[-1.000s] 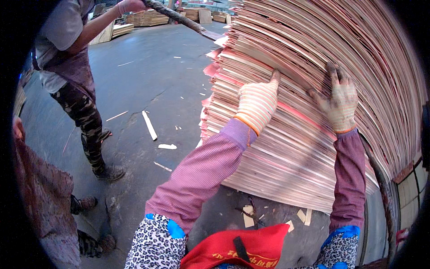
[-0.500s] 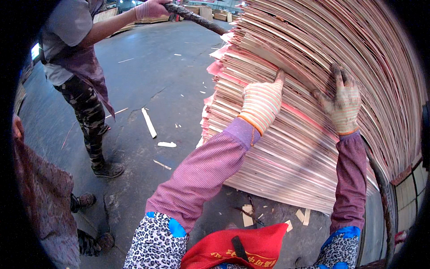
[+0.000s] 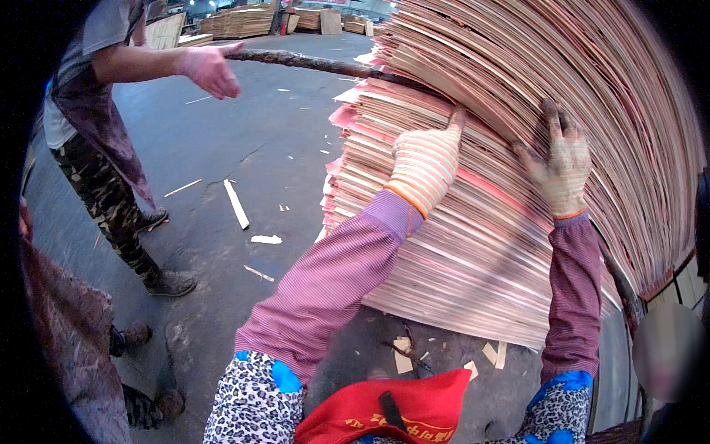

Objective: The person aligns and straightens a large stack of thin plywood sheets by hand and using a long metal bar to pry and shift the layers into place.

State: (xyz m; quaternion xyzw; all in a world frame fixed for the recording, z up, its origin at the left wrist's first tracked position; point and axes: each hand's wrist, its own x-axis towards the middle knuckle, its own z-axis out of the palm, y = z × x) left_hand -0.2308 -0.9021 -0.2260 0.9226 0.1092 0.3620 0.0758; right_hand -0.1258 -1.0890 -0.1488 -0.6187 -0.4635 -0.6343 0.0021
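A tall stack of thin reddish wood veneer sheets [image 3: 466, 244] faces me, its layered edges bulging and uneven. My left hand [image 3: 425, 163], in a striped glove, presses on these edges with fingers folded and one bare digit pointing up; what it may grip is hidden. To its right, my right hand [image 3: 563, 166] lies on the stack with dirty bare fingertips spread. A rough dark pole [image 3: 307, 61] runs from the left into a gap between the sheets, above my left hand. A co-worker's pinkish-gloved hand [image 3: 212, 70] is open near the pole's outer end.
The co-worker in camouflage trousers [image 3: 100, 200] stands at left, with another person's stained apron [image 3: 66, 318] nearer. Wood scraps [image 3: 237, 204] litter the dark floor. Another dark pole [image 3: 625, 288] stands at the stack's right side. Sheet piles [image 3: 240, 22] stand far back.
The co-worker's hand has let go of the pole and moved lower left, opening. The pole now lies flatter in the picture. My hands keep their places on the stack; the view shifts slightly.
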